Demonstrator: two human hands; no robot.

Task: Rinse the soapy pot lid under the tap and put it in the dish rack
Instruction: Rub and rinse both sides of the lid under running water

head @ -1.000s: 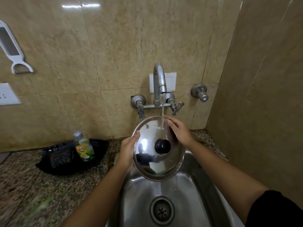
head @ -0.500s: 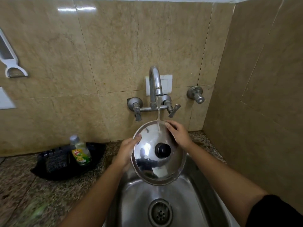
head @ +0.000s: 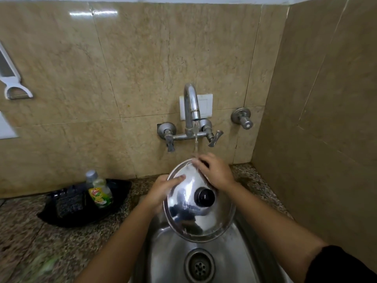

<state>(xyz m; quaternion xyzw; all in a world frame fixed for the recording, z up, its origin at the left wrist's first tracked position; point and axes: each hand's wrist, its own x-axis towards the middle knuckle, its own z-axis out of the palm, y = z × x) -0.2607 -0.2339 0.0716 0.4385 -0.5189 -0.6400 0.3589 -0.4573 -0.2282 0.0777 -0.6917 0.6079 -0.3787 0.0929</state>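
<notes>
A shiny steel pot lid (head: 189, 217) with a black knob (head: 204, 196) tilts over the steel sink (head: 169, 256), its top face towards me. My left hand (head: 163, 190) grips its left rim, thumb on the top face. My right hand (head: 216, 172) lies on the lid's upper right edge, fingers blurred. Water runs from the wall tap (head: 191, 107) onto the lid's top edge by my right fingers. No dish rack is in view.
A dish soap bottle (head: 99, 190) stands in a black tray (head: 81, 207) on the granite counter (head: 40, 242) to the left. A white peeler (head: 12, 82) hangs on the tiled wall. A second valve (head: 242, 118) sits right of the tap. A tiled side wall closes the right.
The lid stays under the stream. My right hand has slid over the lid's upper edge, its fingers now blurred. The camera view has tilted slightly up.
</notes>
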